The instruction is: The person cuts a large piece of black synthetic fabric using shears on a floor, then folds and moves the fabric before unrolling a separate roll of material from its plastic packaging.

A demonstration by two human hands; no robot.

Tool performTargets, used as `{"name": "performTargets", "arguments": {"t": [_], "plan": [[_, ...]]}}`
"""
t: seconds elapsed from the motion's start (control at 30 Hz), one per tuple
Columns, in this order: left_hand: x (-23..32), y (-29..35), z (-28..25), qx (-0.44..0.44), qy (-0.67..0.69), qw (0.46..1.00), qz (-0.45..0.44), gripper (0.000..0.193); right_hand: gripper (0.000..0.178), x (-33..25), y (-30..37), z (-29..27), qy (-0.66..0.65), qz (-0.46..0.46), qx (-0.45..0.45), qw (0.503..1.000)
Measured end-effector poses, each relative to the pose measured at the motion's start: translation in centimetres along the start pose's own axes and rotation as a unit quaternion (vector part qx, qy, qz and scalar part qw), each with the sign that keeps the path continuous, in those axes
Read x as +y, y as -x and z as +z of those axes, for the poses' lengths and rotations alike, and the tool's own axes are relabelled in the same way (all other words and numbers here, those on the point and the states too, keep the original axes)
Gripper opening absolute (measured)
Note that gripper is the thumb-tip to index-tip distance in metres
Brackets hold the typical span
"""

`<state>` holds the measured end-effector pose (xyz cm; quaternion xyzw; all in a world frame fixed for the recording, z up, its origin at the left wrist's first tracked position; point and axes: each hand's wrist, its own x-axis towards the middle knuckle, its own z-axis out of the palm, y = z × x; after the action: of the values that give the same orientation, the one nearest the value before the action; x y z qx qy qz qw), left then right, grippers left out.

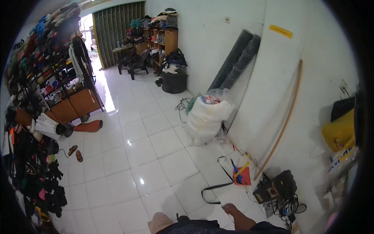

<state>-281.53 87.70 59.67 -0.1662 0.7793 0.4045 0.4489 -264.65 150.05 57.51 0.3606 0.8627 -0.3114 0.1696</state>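
My right hand (230, 209) hangs at the lower edge, over the white tiled floor, with its forearm coming from a dark sleeve. Its fingers are small and partly turned away, so their pose is unclear. I make out nothing in it. Closest to this hand lies a long black strap (212, 188), looped on the floor; the two appear apart. Just beyond, a red flat item (242, 178) lies with blue and yellow pieces on it. My left hand is out of sight. A beige-clothed knee (160, 222) shows below.
A stuffed white sack (206, 121) stands by the right wall, where dark rolls (237, 58) lean. Black electrical equipment with cables (278, 191) sits at right. Loaded shelves (58, 85) line the left; brown sandals (76, 153) lie nearby. A black tub (174, 82) and chairs (136, 62) stand farther back.
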Motion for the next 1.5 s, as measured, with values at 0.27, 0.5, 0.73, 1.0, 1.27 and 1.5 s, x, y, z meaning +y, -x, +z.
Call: {"name": "performTargets", "arguments": {"t": [0.27,0.5,0.73,1.0,1.27,1.5], "plan": [[14.9,-11.9,-5.7,0.026,0.01,0.996,-0.082,0.03,0.051,-34.4,-22.9,-13.8,-0.21,-0.027,0.063,0.975],[43.3,-29.4,-23.8,0.135,0.035,0.99,0.025,0.025,0.051,-36.1,-31.9,-12.1,-0.086,0.026,-0.062,0.994],[75.8,-39.5,-28.8,0.168,0.09,0.966,0.174,0.024,0.04,-35.6,-38.8,-14.0,-0.174,0.168,0.0,0.97],[80.7,-50.3,-20.4,0.013,0.068,0.998,-0.009,0.016,0.03,-41.0,-59.6,-36.9,-0.177,0.08,0.253,0.948],[85.8,-62.3,-21.7,-0.099,-0.104,0.981,-0.133,0.032,0.028,-49.7,-75.3,-66.1,-0.2,-0.042,0.496,0.844],[114.7,-75.0,-28.5,-0.004,-0.071,0.997,-0.005,0.012,0.034,-51.3,-71.9,-83.9,-0.175,0.047,0.657,0.732]]}}
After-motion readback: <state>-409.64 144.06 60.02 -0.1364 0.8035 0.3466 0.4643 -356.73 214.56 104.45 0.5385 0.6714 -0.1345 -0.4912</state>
